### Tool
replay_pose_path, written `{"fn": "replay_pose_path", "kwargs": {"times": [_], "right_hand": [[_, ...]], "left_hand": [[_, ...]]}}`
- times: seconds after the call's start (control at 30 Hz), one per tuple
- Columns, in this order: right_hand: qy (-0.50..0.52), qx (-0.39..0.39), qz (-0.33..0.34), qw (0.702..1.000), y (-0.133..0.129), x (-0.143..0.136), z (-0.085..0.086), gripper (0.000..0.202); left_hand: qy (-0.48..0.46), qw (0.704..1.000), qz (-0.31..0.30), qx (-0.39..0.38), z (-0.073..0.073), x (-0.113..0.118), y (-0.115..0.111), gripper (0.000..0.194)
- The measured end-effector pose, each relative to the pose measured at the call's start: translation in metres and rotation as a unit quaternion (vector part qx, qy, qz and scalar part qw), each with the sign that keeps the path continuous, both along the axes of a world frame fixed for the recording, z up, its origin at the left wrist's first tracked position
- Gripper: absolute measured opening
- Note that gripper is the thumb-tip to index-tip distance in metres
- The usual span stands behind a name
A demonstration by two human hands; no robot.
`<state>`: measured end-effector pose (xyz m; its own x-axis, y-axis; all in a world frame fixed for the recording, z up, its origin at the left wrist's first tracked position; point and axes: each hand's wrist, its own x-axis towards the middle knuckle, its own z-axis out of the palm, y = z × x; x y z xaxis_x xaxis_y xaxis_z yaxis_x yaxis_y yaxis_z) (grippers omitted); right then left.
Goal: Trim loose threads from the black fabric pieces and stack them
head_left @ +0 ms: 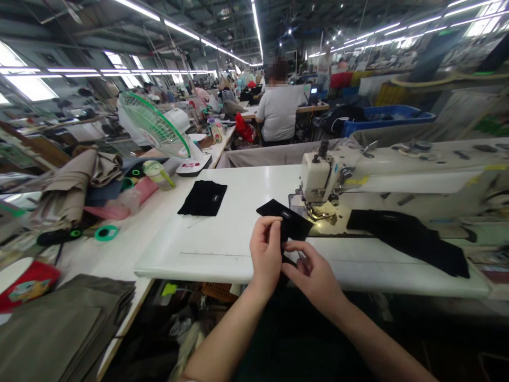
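A black fabric piece point(297, 225) with a small light label lies at the front left of the sewing machine point(318, 180). My left hand point(267, 249) pinches its near left edge between thumb and fingers. Just right of that, my right hand point(314, 268) is closed on the same fabric lower down; a small metallic thing shows at its fingers, too small to name. Another black piece with a label point(202, 199) lies flat to the left. More black fabric point(413, 239) is spread on the right, in front of the machine's arm.
A green-rimmed fan point(159, 124) stands at the back left. Folded brown cloth point(73, 185), a pink bundle point(143, 189) and thread spools point(106, 232) sit on the left table. Olive fabric point(59, 329) lies at front left. A person point(278, 109) sits ahead, near a blue bin point(389, 116).
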<state>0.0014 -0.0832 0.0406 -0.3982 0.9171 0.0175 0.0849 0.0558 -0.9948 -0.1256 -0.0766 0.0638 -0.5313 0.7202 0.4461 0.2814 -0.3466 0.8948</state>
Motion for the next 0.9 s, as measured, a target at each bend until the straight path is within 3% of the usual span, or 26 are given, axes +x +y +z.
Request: {"fn": "replay_pose_path", "kwargs": {"times": [0.1, 0.2, 0.33, 0.5, 0.63, 0.9], "right_hand": [[0.013, -0.035, 0.011, 0.999, -0.001, -0.002, 0.005, 0.038], [0.044, -0.036, 0.0, 0.998, 0.003, 0.0, 0.01, 0.03], [0.047, -0.098, -0.004, 0.994, 0.013, 0.008, 0.008, 0.028], [0.041, -0.145, 0.004, 0.989, 0.023, 0.02, -0.001, 0.037], [0.033, -0.135, -0.01, 0.99, 0.025, 0.022, -0.006, 0.037], [0.015, -0.119, -0.011, 0.993, 0.029, 0.02, -0.008, 0.031]], "left_hand": [[0.206, 0.978, 0.005, 0.032, 0.006, 0.001, -0.006, 0.009], [0.275, 0.961, -0.015, 0.021, 0.015, -0.002, -0.009, 0.012], [0.158, 0.986, 0.007, -0.047, 0.019, -0.02, -0.005, 0.012], [-0.073, 0.987, 0.02, -0.143, 0.005, -0.052, 0.006, 0.019], [-0.138, 0.979, 0.018, -0.15, -0.005, -0.059, 0.007, 0.022], [-0.235, 0.959, -0.015, -0.161, -0.01, -0.064, 0.006, 0.028]]}}
